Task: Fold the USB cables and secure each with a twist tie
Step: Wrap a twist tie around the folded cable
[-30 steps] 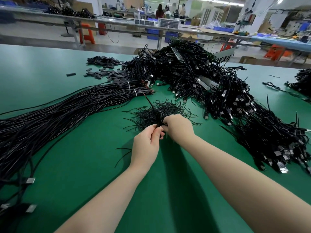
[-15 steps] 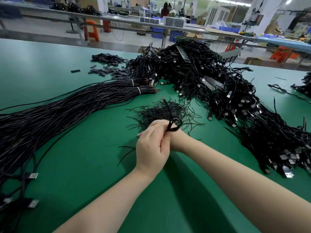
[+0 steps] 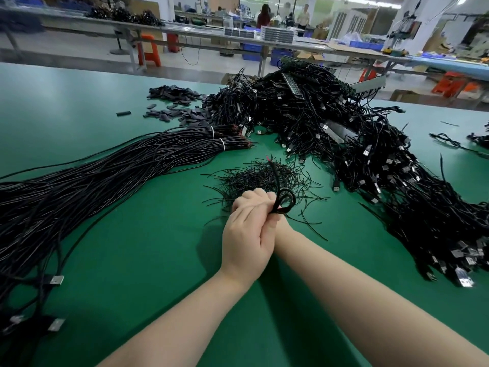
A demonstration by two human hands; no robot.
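Note:
A black USB cable (image 3: 285, 202), folded into short loops, sticks out to the right from between my two hands above the green table (image 3: 148, 255). One loose end of it rises toward a red tip. My left hand (image 3: 244, 234) lies on top with its fingers curled round the bundle. Underneath it, my right hand (image 3: 281, 224) is mostly hidden, with only its heel and wrist showing, and it grips the same bundle. Just behind the hands lies a heap of thin black twist ties (image 3: 260, 177).
A long sheaf of straight black cables (image 3: 105, 181) runs along the left, its plugs (image 3: 57, 280) near the front edge. A large tangled mound of cables (image 3: 370, 154) fills the right and back. Small black flat pieces (image 3: 180, 107) lie at the back left.
My left hand has slid over my right hand and now covers it. The folded cable has turned, so its loops now poke out to the right.

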